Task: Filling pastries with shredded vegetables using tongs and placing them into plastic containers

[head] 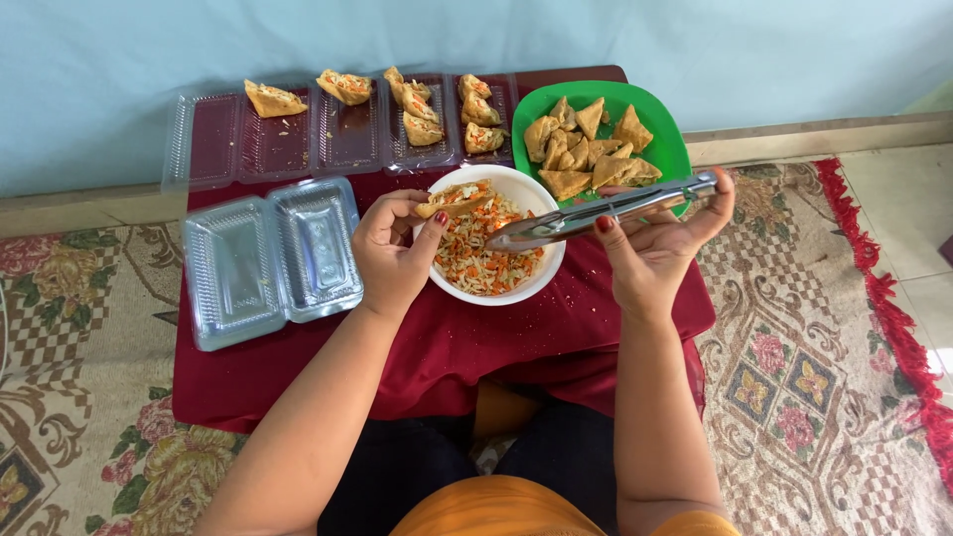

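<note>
The left hand (395,253) sits at the centre of the frame, its fingers curled round a tofu pocket (452,205) held over the left rim of the white bowl (541,278); the pocket's slit faces the bowl and already shows some orange and pale filling. The right hand (660,243), to the right of centre, is closed loosely round the handle end of the metal tongs (596,211), thumb on top and fingers beneath. The tongs run leftward across the bowl, their tips close together just above the shredded vegetable filling (486,258); whether they pinch any filling cannot be told.

What could go wrong, as a judgement: the pocket is soft and held only at its edge, so a hard push from the tongs might split it, and loose shreds may drop past the rim onto the dark red cloth (476,347) covering the worktop, where crumbs already lie.

Just beyond the bowl, in the upper right, a green plate (675,149) carries a heap of unfilled tofu pieces. Along the top of the frame runs a row of open clear containers (213,139) with several filled pieces standing in them. An open clear clamshell box (268,258) lies at the left of the bowl. A patterned carpet (814,377) surrounds the worktop.
</note>
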